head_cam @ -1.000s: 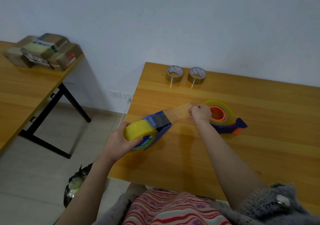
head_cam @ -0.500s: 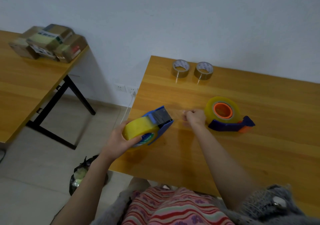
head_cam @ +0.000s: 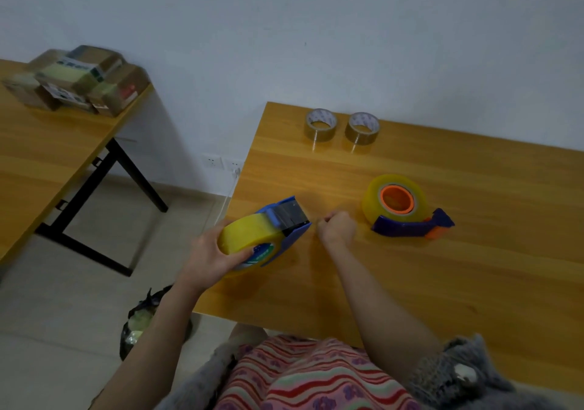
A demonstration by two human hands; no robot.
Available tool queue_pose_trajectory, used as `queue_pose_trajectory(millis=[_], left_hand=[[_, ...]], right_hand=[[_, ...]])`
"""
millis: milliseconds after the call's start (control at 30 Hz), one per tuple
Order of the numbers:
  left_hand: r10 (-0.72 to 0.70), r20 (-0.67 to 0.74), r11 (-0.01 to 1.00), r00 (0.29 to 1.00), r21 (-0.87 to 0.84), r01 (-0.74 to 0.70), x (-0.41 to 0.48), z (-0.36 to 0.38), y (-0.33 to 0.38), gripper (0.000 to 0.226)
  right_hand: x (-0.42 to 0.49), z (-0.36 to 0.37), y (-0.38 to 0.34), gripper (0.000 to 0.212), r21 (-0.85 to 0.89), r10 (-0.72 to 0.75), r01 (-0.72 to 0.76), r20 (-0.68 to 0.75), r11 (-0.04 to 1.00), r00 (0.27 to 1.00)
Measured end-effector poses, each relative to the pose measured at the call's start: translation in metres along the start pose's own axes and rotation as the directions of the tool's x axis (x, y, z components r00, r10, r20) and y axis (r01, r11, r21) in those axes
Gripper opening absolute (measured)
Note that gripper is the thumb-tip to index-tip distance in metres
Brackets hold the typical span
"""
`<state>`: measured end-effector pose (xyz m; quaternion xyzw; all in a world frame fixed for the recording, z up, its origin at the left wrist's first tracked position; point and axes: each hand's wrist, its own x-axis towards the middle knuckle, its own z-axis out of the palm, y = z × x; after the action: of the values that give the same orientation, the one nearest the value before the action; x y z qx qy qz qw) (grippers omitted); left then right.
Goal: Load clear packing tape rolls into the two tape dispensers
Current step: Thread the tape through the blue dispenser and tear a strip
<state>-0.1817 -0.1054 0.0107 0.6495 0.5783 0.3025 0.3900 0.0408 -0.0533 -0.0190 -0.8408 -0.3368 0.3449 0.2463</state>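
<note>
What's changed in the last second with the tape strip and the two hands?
The right hand, which had drawn a clear strip out from the blue dispenser, came back toward it and now sits closed beside its front end; no stretched strip shows any more. The left hand holds the same dispenser as before. The second dispenser and two brown rolls stayed put.
</note>
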Motion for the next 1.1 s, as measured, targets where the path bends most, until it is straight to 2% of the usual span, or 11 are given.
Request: queue_pose_trajectory(millis=[233, 333, 400, 533, 667, 833, 900, 1100], left_hand=[[0.019, -0.024, 0.996, 1.000, 0.091, -0.017, 0.001, 0.002, 0.000, 0.042], [0.005, -0.041, 0.993, 0.999, 0.118, 0.000, 0.003, 0.003, -0.005, 0.065], [0.011, -0.040, 0.992, 0.999, 0.125, -0.005, 0.004, 0.003, -0.006, 0.070], [-0.053, -0.106, 0.999, 0.993, -0.010, 0.052, -0.006, 0.001, -0.017, 0.064], [-0.068, -0.116, 0.997, 0.991, 0.019, 0.071, -0.008, -0.004, -0.016, 0.067], [-0.086, -0.102, 0.996, 0.991, 0.000, 0.087, -0.008, -0.003, -0.011, 0.062], [-0.099, -0.100, 0.995, 0.990, 0.019, 0.101, -0.006, -0.002, -0.010, 0.054], [-0.054, -0.131, 0.984, 0.990, 0.164, 0.075, 0.011, 0.003, 0.004, 0.053]], right_hand=[[-0.002, -0.003, 0.006, 0.019, -0.002, 0.047, -0.047, -0.049, 0.999, 0.998], [-0.001, -0.004, 0.009, 0.018, -0.010, 0.064, -0.065, -0.073, 0.998, 0.995], [-0.003, -0.008, 0.012, 0.018, -0.024, 0.061, -0.064, -0.096, 0.998, 0.993], [-0.005, -0.022, 0.033, 0.022, -0.007, 0.075, -0.077, -0.157, 0.997, 0.985], [-0.005, -0.031, 0.033, 0.020, 0.041, 0.007, 0.002, -0.232, 0.999, 0.973], [-0.008, -0.038, 0.009, 0.015, 0.201, -0.076, 0.131, -0.260, 0.971, 0.963], [-0.007, -0.045, -0.002, 0.014, 0.254, -0.121, 0.196, -0.281, 0.947, 0.952], [-0.008, -0.073, -0.037, 0.014, 0.442, -0.215, 0.372, -0.365, 0.816, 0.906]])
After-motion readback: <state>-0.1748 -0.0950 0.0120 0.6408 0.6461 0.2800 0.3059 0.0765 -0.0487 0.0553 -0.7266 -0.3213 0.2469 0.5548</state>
